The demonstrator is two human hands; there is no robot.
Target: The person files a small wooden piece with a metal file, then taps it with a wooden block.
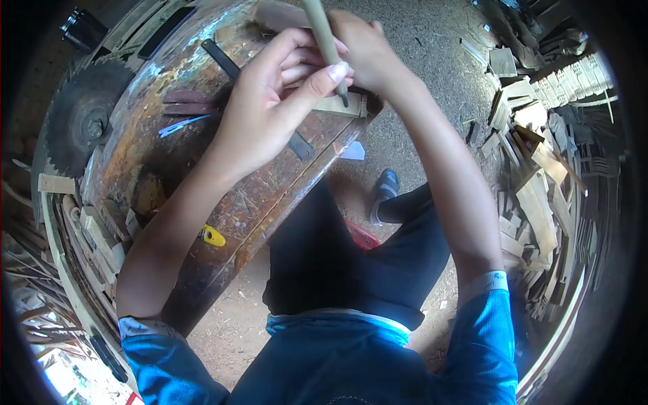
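Note:
My left hand [283,94] is closed on a thick, light wooden stick [322,34] with a narrow dark tip pointing down, thumb pressed along its side. Just beyond it is my right hand [358,50], fingers curled and partly hidden behind the stick. A blurred brown wooden piece [280,15] extends leftward from the right hand; its far part is out of view. Below the stick's tip, a pale wooden piece [344,105] lies at the bench edge. A dark flat metal bar [301,144] passes under my left wrist.
The worn wooden bench [260,196] carries blue pens [182,125], dark reddish strips [189,102] and a yellow-ended object [213,235]. A toothed circular saw blade [88,121] stands at the left. Wood offcuts [536,196] are heaped at right. A foot in a sandal [386,192] shows below.

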